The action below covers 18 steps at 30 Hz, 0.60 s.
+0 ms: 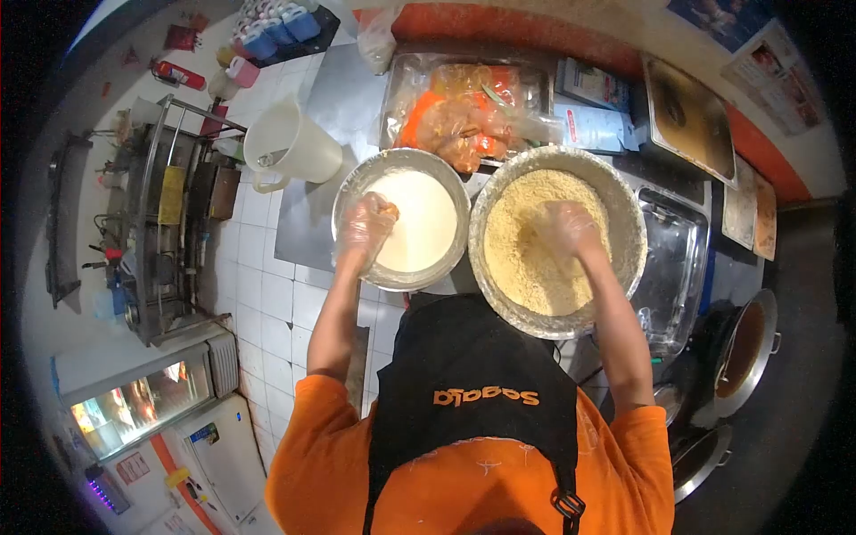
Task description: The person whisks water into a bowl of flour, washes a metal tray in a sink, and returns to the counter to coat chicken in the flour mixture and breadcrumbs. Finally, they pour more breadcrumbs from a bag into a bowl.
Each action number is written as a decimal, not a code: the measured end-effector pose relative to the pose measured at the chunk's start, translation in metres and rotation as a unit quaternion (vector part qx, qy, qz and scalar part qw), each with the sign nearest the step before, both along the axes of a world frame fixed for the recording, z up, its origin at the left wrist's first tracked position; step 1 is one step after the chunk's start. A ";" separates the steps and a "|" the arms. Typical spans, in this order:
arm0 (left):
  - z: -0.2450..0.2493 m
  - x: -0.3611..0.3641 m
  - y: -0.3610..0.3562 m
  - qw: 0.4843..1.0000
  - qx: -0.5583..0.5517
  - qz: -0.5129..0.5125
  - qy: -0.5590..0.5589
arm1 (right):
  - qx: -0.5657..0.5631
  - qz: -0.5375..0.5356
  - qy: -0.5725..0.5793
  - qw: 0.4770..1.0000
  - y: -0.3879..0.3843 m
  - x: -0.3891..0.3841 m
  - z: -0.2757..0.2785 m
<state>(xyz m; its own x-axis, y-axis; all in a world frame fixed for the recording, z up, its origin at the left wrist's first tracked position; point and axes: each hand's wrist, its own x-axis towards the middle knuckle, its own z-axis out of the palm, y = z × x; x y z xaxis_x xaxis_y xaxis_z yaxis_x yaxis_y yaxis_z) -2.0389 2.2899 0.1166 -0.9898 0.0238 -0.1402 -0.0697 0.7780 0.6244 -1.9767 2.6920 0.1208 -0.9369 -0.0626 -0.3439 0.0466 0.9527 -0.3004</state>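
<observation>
Over the left side of a metal bowl (340, 198) of pale liquid batter (428, 218) is my left hand (366, 230), in a clear plastic glove. Its fingers close on a small orange-brown piece (389, 211). My right hand (571, 230), gloved too, is over a larger bowl (635, 241) of yellowish crumbly flour (535, 290); its fingers are blurred and point down at the flour. Behind the bowls, a tray (546, 87) holds orange-brown marinated pieces (446, 125) with plastic film around them.
A white pitcher (308, 147) stands left of the batter bowl. Right of the flour bowl lies an empty metal tray (669, 267), with large pans (747, 352) beyond it. A metal rack (169, 214) and a display fridge (143, 401) are at the left.
</observation>
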 end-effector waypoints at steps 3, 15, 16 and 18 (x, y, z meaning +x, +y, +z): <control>0.026 0.003 -0.006 0.987 0.161 0.008 -0.026 | -0.031 0.033 -0.116 0.992 0.007 -0.007 0.052; 0.082 0.020 0.006 0.959 0.262 0.017 0.112 | -0.008 0.031 -0.026 0.999 0.003 0.025 -0.028; 0.093 0.023 0.007 0.959 0.262 0.021 0.108 | -0.033 -0.009 0.037 0.999 0.005 0.031 -0.026; 0.116 0.029 0.006 0.946 0.311 0.053 0.079 | -0.058 -0.041 0.097 0.993 0.005 0.029 -0.011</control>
